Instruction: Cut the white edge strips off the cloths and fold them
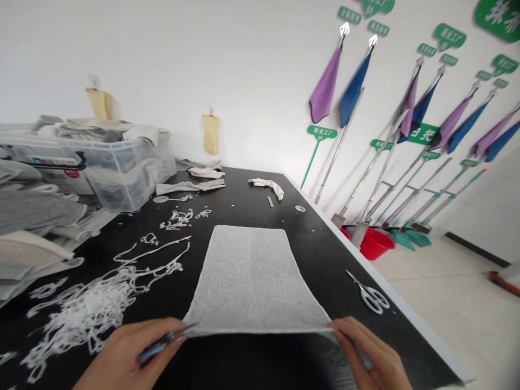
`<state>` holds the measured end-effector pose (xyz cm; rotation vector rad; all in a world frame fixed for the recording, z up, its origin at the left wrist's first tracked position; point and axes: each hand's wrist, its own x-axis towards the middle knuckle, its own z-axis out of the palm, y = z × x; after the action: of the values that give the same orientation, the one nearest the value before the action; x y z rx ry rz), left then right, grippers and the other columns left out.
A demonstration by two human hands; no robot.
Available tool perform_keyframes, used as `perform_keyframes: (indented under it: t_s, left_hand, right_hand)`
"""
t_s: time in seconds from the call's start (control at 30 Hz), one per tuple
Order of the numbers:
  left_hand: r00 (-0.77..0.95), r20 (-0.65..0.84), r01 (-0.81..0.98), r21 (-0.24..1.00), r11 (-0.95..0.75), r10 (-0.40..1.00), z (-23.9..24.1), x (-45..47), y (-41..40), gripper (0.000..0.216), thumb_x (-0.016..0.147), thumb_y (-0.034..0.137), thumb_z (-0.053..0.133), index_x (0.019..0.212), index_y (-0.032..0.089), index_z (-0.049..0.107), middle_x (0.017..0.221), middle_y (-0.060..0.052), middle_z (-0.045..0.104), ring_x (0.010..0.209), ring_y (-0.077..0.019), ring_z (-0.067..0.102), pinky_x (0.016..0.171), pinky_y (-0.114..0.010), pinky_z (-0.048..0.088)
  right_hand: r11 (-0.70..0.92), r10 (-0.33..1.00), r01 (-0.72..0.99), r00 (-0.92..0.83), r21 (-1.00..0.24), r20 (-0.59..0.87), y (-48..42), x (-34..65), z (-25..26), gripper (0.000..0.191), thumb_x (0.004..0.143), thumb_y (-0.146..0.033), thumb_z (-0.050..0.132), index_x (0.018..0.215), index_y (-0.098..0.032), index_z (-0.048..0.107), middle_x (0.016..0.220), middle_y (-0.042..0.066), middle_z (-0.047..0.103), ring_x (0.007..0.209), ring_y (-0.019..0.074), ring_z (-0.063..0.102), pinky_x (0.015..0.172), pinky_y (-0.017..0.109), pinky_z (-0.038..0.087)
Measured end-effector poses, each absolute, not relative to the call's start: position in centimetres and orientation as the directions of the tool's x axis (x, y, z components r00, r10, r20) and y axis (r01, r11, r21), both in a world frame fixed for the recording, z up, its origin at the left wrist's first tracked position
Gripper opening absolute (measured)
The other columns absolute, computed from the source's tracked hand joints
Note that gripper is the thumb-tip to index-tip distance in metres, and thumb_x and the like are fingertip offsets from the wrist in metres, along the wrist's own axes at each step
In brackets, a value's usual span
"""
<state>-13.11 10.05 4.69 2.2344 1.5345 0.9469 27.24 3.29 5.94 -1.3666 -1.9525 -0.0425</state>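
A light grey piece of knit cloth (252,276) lies on the black table, its near edge lifted and pulled straight. My left hand (138,346) pinches the near left corner. A small pointed tool with a dark and blue handle (156,346) is also held in that hand, its thin tip lying over the cloth; its exact kind is not clear. At the near right corner, my right hand (365,346) grips the cloth between thumb and fingers. White-handled scissors (371,298) rest to the right, apart from both hands.
A heap of white thread scraps (93,303) lies on the left. Behind it stand stacked grey cloths (32,211) and a clear plastic bin (125,173) full of fabric. Cloth strips (190,187) lie at the table's far end. A red bucket (376,244) stands on the floor.
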Motion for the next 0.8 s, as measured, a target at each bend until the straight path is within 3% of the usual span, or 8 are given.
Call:
perform_keyframes:
  t_s: [0.13,0.23,0.47,0.67,0.8]
  left_hand:
    - [0.192,0.217,0.776,0.563,-0.284,0.957,8.3,-11.5,15.7,0.042,0.084,0.057,0.053,0.082,0.021,0.074,0.074,0.002,0.071,0.067,-0.0156,0.064,0.06,-0.018,0.047]
    - [0.127,0.188,0.851,0.484,-0.204,0.974,9.4,-9.6,21.7,0.046,0.085,0.057,0.048,0.071,0.018,0.068,0.065,0.001,0.065,0.065,-0.0156,0.058,0.058,-0.021,0.038]
    - [-0.032,0.115,0.883,0.469,-0.025,0.993,5.4,-5.0,32.6,0.037,0.086,0.049,0.051,0.076,0.017,0.068,0.081,-0.007,0.069,0.083,-0.0209,0.063,0.068,-0.025,0.04]
    - [-0.071,0.006,0.87,0.49,0.059,0.997,0.5,-5.5,35.8,0.033,0.089,0.044,0.056,0.1,0.015,0.067,0.095,-0.007,0.07,0.089,-0.0198,0.065,0.081,-0.035,0.048]
    - [-0.069,0.006,0.858,0.51,0.056,0.998,-1.2,-6.4,36.4,0.042,0.083,0.032,0.061,0.122,0.017,0.061,0.116,-0.009,0.068,0.105,-0.0224,0.063,0.089,-0.032,0.045]
  right_hand:
    - [0.343,0.889,0.808,-0.114,-0.479,0.444,9.3,27.9,10.2,0.018,0.093,-0.028,0.05,0.095,-0.026,0.068,0.091,0.004,0.072,0.085,0.0207,0.07,0.074,0.028,0.056]
    - [0.345,0.905,0.817,-0.158,-0.461,0.396,16.4,28.1,11.8,0.023,0.092,-0.027,0.048,0.093,-0.022,0.071,0.094,0.004,0.073,0.089,0.0208,0.068,0.082,0.03,0.051]
    - [0.057,0.964,0.902,0.062,-0.427,0.26,30.0,26.8,8.0,0.027,0.09,-0.024,0.048,0.098,-0.017,0.073,0.096,0.009,0.074,0.092,0.0211,0.067,0.083,0.029,0.046]
    - [-0.12,0.971,0.894,0.197,-0.431,0.138,32.5,26.8,2.7,0.024,0.088,-0.029,0.053,0.094,-0.018,0.073,0.098,0.013,0.073,0.094,0.026,0.068,0.078,0.031,0.047]
    - [-0.148,0.958,0.888,0.238,-0.434,0.16,32.5,27.3,1.0,0.04,0.094,-0.043,0.042,0.112,-0.017,0.067,0.114,0.014,0.068,0.107,0.0266,0.064,0.087,0.033,0.045]
